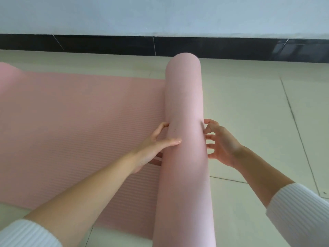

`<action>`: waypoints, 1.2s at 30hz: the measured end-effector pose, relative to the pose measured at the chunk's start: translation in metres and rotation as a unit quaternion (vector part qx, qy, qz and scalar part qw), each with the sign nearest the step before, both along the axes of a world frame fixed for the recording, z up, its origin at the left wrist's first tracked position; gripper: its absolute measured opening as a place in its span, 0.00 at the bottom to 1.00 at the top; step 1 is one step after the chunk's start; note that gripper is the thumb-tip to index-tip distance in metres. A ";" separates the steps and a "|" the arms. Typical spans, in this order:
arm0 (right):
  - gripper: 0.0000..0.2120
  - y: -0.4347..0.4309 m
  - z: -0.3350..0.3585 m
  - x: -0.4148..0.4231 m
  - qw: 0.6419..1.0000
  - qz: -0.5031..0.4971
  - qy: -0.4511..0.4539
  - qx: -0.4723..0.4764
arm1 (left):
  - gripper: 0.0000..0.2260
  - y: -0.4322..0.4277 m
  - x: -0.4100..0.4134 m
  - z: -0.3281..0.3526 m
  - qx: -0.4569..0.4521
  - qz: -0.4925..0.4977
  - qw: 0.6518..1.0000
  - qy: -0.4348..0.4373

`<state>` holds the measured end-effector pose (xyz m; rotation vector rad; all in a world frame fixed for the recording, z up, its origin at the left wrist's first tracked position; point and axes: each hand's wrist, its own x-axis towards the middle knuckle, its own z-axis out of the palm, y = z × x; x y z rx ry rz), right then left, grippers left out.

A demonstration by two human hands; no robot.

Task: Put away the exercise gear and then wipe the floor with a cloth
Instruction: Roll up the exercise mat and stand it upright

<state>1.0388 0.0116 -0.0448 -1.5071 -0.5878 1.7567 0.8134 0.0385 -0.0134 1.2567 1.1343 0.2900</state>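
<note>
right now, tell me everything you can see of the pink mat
The pink mat looks like soft foam, finely ribbed on its flat part. It is partly rolled: a thick smooth roll runs away from the camera, and the rest lies flat on the pale tiled floor to its left. The left hand touches the roll's left side; the right hand is at its right, contact unclear.

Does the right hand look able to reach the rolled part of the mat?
Likely yes: the right hand is right beside the roll, fingers curled toward it, nothing between them.
</note>
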 end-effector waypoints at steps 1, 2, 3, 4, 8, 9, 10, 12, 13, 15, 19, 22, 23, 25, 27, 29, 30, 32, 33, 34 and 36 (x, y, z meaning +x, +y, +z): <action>0.19 -0.007 0.000 0.013 1.000 -0.010 -0.003 -0.004 | 0.20 -0.004 0.011 0.000 -0.004 -0.015 1.000 -0.009; 0.18 -0.014 0.001 0.026 1.000 -0.023 -0.006 -0.006 | 0.20 -0.007 0.023 0.000 -0.005 -0.032 0.999 -0.017; 0.15 -0.021 0.002 0.039 0.999 -0.034 -0.010 -0.008 | 0.20 -0.011 0.036 0.000 -0.007 -0.049 0.999 -0.022; 0.12 -0.029 0.003 0.054 0.999 -0.044 -0.016 -0.007 | 0.20 -0.014 0.049 -0.001 -0.010 -0.067 0.997 -0.026; 0.08 -0.064 0.008 0.115 0.996 -0.076 -0.046 -0.015 | 0.27 -0.028 0.106 -0.008 -0.031 -0.142 0.989 -0.036; 0.10 -0.073 0.010 0.130 0.995 -0.087 -0.053 -0.017 | 0.27 -0.031 0.120 -0.010 -0.036 -0.157 0.986 -0.039; 0.11 -0.082 0.012 0.143 0.993 -0.101 -0.057 -0.019 | 0.27 -0.035 0.133 -0.012 -0.039 -0.172 0.983 -0.042; 0.11 -0.098 0.019 0.168 0.988 -0.143 -0.060 -0.015 | 0.27 -0.040 0.160 -0.015 -0.042 -0.199 0.978 -0.046; 0.11 -0.105 0.021 0.178 0.985 -0.163 -0.059 -0.012 | 0.26 -0.043 0.172 -0.016 -0.041 -0.209 0.976 -0.047; 0.13 -0.118 0.025 0.196 0.982 -0.174 -0.072 -0.012 | 0.26 -0.047 0.193 -0.021 -0.037 -0.216 0.975 -0.044; 0.21 -0.137 0.027 0.210 0.977 -0.115 -0.177 -0.037 | 0.16 -0.045 0.220 -0.035 -0.027 -0.171 0.985 -0.025; 0.22 -0.139 0.030 0.206 0.967 -0.113 -0.225 -0.032 | 0.18 -0.043 0.237 -0.043 -0.053 -0.078 0.994 -0.058; 0.23 -0.138 0.030 0.205 0.963 -0.115 -0.242 -0.028 | 0.23 -0.042 0.242 -0.047 -0.060 -0.043 0.995 -0.066; 0.26 -0.135 0.033 0.201 0.957 -0.117 -0.263 -0.018 | 0.36 -0.039 0.250 -0.054 -0.086 0.014 0.994 -0.071; 0.26 -0.133 0.033 0.200 0.959 -0.115 -0.259 -0.017 | 0.44 -0.034 0.255 -0.058 -0.115 0.030 0.990 -0.077; 0.25 -0.132 0.033 0.200 0.962 -0.114 -0.248 -0.022 | 0.45 -0.028 0.258 -0.058 -0.116 0.014 0.989 -0.088; 0.24 -0.133 0.033 0.201 0.964 -0.116 -0.239 -0.020 | 0.44 -0.026 0.260 -0.057 -0.103 0.004 0.990 -0.092; 0.21 -0.133 0.035 0.204 0.966 -0.127 -0.223 -0.019 | 0.41 -0.021 0.266 -0.056 -0.072 -0.015 0.992 -0.106; 0.20 -0.133 0.035 0.206 0.967 -0.131 -0.219 -0.018 | 0.41 -0.018 0.269 -0.056 -0.063 -0.024 0.992 -0.111; 0.19 -0.133 0.034 0.207 0.966 -0.134 -0.221 -0.020 | 0.42 -0.016 0.270 -0.055 -0.059 -0.032 0.991 -0.115; 0.21 -0.131 0.034 0.205 0.963 -0.137 -0.231 -0.030 | 0.43 -0.011 0.269 -0.058 -0.053 -0.042 0.991 -0.112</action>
